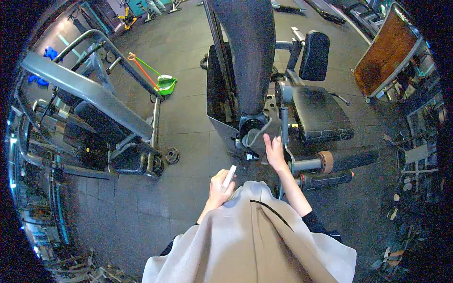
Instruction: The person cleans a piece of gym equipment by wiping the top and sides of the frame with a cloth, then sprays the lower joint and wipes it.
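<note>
My left hand [220, 188] is closed around a slim white object [230, 175] that points up and away from me; its lower part is hidden by my fingers. Farther right, my right hand [274, 152] grips a dark grey cloth [258, 137] against the lower frame of a black exercise machine. The machine's tall black upright [243, 61] rises just beyond the cloth. To the right of that hand are a cracked black seat pad [321, 113] and a padded roller [355, 158].
A machine with thick grey bars [89, 94] stands at left, a weight plate [172, 154] by its foot. A green dustpan [166, 85] and red-handled broom [144, 70] lean there. A worn brown board [387, 52] stands at right. A person's legs [155, 6] show far back.
</note>
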The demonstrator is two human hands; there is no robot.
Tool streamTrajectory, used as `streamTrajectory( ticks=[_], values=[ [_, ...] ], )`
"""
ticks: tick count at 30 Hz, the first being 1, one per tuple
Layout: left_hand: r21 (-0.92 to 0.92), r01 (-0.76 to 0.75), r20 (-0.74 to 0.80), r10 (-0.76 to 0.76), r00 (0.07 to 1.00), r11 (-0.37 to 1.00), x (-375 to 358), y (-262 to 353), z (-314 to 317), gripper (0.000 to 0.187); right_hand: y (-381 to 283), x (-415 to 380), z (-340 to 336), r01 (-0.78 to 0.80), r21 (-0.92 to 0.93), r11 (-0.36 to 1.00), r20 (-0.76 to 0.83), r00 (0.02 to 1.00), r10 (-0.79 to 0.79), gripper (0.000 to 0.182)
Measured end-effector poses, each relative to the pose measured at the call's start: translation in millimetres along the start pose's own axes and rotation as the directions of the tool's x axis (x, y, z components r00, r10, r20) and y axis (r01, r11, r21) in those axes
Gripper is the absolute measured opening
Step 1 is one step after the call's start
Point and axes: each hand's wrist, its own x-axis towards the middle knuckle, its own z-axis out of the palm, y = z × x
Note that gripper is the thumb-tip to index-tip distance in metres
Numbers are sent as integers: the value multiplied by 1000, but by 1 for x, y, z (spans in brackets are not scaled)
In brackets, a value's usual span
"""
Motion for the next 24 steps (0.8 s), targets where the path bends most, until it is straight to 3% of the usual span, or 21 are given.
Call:
streamTrajectory(
  ticks=[1, 2, 3, 5, 7, 8, 12, 13, 17, 21, 22, 24],
  values=[
    [12, 12, 0, -12, 1000, 1000, 0, 4, -1, 20, 9, -9, 2, -47, -58, 997, 69, 996, 51, 54],
    [25, 25, -1, -25, 1000, 999, 0, 6, -2, 20, 21, -19, 14, 10, -27, 1000, -60, 998, -11, 47],
    [26, 22, -8, -22, 1000, 999, 0, 6, -3, 20, 25, -31, 13, 27, -74, 997, -25, 999, -29, 36],
    [27, 13, -25, -13, 1000, 1000, 1, 4, -5, 20, 27, -49, 17, 207, 3, 978, -104, 973, -206, 24],
    [13, 28, -35, -28, 999, 1000, 2, 1, -6, 19, 34, -65, 20, 121, 86, 989, -29, 992, -119, 20],
    [6, 36, -39, -36, 999, 999, 3, 0, -7, 19, 30, -70, 22, 48, 132, 990, -30, 999, -45, 29],
    [33, -6, -60, 8, 998, 999, 6, -2, -10, 19, 32, -41, 37, -24, -170, 985, -182, 983, -8, 39],
    [27, -11, -70, 13, 997, 1000, 6, -2, -10, 18, 36, -29, 38, 14, -129, 992, -221, 974, -42, 47],
    [4, 8, -98, -8, 995, 1000, 8, -4, -11, 18, -3, 11, 13, -8, -85, 996, -162, 987, -6, 50],
    [53, -43, -106, 48, 993, 998, 7, -1, -13, 17, -27, 65, 2, -25, 90, 996, -66, 997, 31, 58],
    [48, -37, -102, 42, 994, 998, 6, -3, -12, 17, -16, 75, 7, -59, -33, 998, -73, 996, 56, 60],
    [37, -31, -84, 34, 996, 999, 8, -7, -10, 17, -26, 78, 5, -115, -90, 989, -87, 990, 107, 60]
  ],
)
